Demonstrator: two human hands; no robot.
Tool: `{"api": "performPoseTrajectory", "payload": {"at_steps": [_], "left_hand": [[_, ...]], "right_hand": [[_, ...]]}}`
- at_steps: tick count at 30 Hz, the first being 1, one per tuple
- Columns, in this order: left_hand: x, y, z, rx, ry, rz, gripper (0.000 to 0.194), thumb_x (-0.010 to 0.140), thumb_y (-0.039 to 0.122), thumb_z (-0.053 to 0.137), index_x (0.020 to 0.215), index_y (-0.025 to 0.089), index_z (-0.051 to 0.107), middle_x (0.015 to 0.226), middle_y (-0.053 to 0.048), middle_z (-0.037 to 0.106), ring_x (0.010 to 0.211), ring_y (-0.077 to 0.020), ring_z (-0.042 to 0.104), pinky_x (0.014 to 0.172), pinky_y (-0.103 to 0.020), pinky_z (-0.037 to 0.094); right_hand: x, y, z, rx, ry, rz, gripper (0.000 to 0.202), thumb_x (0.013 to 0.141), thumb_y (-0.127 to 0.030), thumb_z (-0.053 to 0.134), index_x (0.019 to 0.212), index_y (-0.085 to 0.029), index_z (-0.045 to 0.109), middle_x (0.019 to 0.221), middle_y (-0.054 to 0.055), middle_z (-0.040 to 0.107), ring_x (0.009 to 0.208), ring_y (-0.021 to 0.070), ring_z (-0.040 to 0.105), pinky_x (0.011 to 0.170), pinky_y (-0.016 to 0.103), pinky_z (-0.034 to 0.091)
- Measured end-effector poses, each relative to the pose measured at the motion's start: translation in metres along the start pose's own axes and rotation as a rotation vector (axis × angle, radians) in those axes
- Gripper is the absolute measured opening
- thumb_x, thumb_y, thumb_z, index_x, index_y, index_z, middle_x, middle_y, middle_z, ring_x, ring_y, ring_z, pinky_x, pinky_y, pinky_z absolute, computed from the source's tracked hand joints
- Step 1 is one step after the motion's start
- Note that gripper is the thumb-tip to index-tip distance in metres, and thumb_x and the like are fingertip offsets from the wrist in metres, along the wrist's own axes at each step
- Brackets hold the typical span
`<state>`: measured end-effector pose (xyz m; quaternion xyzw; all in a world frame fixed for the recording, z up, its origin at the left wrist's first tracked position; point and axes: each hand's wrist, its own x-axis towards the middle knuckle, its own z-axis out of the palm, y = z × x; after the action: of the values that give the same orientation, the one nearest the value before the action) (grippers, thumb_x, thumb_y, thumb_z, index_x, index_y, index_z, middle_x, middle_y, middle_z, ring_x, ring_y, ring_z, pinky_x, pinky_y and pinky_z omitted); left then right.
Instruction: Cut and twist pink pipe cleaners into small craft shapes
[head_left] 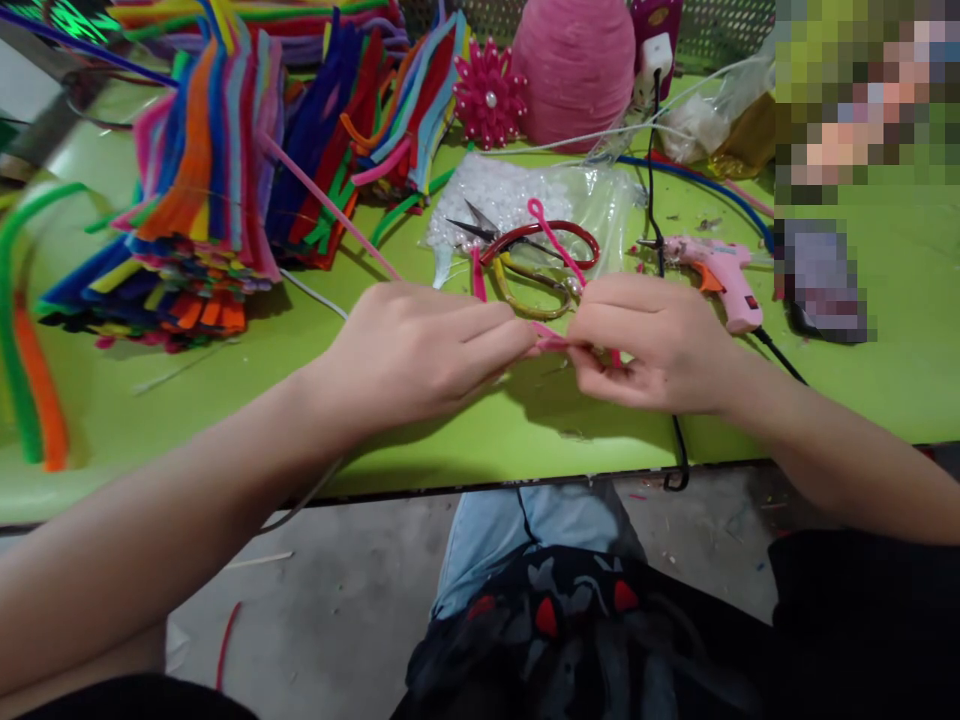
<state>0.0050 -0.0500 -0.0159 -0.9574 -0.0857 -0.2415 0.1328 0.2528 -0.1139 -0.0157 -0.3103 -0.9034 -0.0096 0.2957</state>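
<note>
A bright pink pipe cleaner (559, 245) with a small loop at its upper end sticks up out of my right hand (656, 345), whose fingers pinch it. My left hand (431, 350) is also closed, its fingertips on a lighter pink length (553, 341) stretched across to the right hand. A long pale pink stem (330, 205) runs up and left from behind the left hand. Just beyond the fingers lie scissors with red and yellow handles (577, 233), blades pointing left. Whether the pink pieces are joined is hidden by my fingers.
Bundles of coloured pipe cleaners (217, 190) fill the table's left. Behind the scissors lies a bag of white beads (499, 190), near a pink flower (491, 98) and a wrapped pink dome (574, 75). A pink glue gun (712, 265) with a black cord (654, 190) sits right.
</note>
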Motion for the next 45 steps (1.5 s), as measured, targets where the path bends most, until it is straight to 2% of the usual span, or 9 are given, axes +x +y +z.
{"api": "performPoseTrajectory", "payload": {"at_steps": [8,16,20,23,25,28,32,38,45], "left_hand": [[-0.003,-0.017,-0.007,0.061,-0.035,-0.039,0.036,0.111,0.032,0.046,0.087,0.018,0.069,0.068,0.001,0.066,0.057,-0.0114,0.047,0.054,-0.029,0.016],[-0.006,-0.035,-0.016,-0.347,-0.312,-0.147,0.042,0.108,0.045,0.040,0.092,0.024,0.072,0.065,-0.001,0.062,0.055,-0.0149,0.049,0.054,-0.029,0.028],[-0.007,-0.046,-0.025,-0.489,-0.361,-0.126,0.039,0.107,0.041,0.047,0.091,0.020,0.075,0.069,0.001,0.068,0.056,-0.0099,0.052,0.056,-0.023,0.031],[-0.011,-0.058,-0.029,-0.535,-0.259,-0.093,0.039,0.104,0.036,0.052,0.083,0.015,0.077,0.056,0.005,0.058,0.044,-0.0034,0.042,0.049,-0.015,0.027],[-0.014,-0.064,-0.030,-0.545,-0.104,-0.238,0.040,0.101,0.036,0.055,0.075,0.013,0.075,0.047,0.007,0.048,0.039,-0.0012,0.035,0.045,-0.012,0.023],[-0.014,-0.063,-0.025,-0.638,0.030,-0.541,0.033,0.096,0.037,0.064,0.087,0.010,0.080,0.060,0.003,0.067,0.052,-0.0027,0.052,0.052,-0.010,0.035],[-0.008,-0.049,-0.009,-0.773,0.023,-0.453,0.040,0.092,0.048,0.074,0.107,0.012,0.083,0.080,-0.003,0.079,0.062,-0.0072,0.063,0.056,-0.015,0.043],[-0.001,-0.036,0.004,-0.715,0.105,-0.384,0.026,0.097,0.042,0.068,0.089,0.023,0.084,0.064,0.000,0.072,0.049,-0.0095,0.053,0.051,-0.025,0.033],[0.005,-0.022,-0.005,-0.836,-0.006,-0.468,0.017,0.089,0.033,0.071,0.078,0.021,0.077,0.058,0.001,0.063,0.051,-0.0107,0.050,0.051,-0.026,0.032]], "right_hand": [[-0.003,0.013,-0.011,0.057,-0.006,0.046,0.017,0.098,-0.013,0.056,0.083,-0.018,0.059,0.078,0.001,0.060,0.072,0.0114,0.051,0.063,0.027,0.038],[0.002,0.011,-0.011,0.176,-0.094,0.118,0.017,0.098,-0.015,0.056,0.083,-0.021,0.061,0.075,0.000,0.063,0.067,0.0118,0.055,0.063,0.029,0.041],[0.002,0.012,-0.011,0.182,-0.114,0.111,0.017,0.097,-0.016,0.056,0.082,-0.021,0.060,0.074,0.000,0.063,0.065,0.0114,0.054,0.062,0.029,0.040],[0.000,0.016,-0.014,0.141,-0.071,0.122,0.016,0.093,-0.013,0.059,0.079,-0.021,0.058,0.072,-0.001,0.062,0.065,0.0113,0.054,0.061,0.028,0.039],[-0.001,0.018,-0.016,0.120,-0.032,0.157,0.016,0.092,-0.012,0.060,0.079,-0.021,0.058,0.071,-0.001,0.060,0.064,0.0115,0.053,0.061,0.028,0.040],[0.001,0.018,-0.015,0.139,-0.014,0.196,0.017,0.094,-0.014,0.059,0.080,-0.023,0.058,0.073,0.000,0.062,0.066,0.0134,0.054,0.064,0.032,0.043],[0.005,0.013,-0.010,0.151,-0.002,0.211,0.018,0.096,-0.015,0.056,0.079,-0.024,0.056,0.075,0.003,0.063,0.071,0.0163,0.057,0.069,0.034,0.046],[0.004,0.011,-0.008,0.169,-0.023,0.285,0.014,0.092,-0.016,0.061,0.079,-0.022,0.056,0.074,0.003,0.061,0.069,0.0155,0.054,0.068,0.034,0.044],[0.004,0.015,0.000,0.291,0.011,0.214,0.018,0.098,-0.021,0.060,0.080,-0.020,0.059,0.070,-0.002,0.057,0.063,0.0105,0.051,0.062,0.028,0.039]]}}
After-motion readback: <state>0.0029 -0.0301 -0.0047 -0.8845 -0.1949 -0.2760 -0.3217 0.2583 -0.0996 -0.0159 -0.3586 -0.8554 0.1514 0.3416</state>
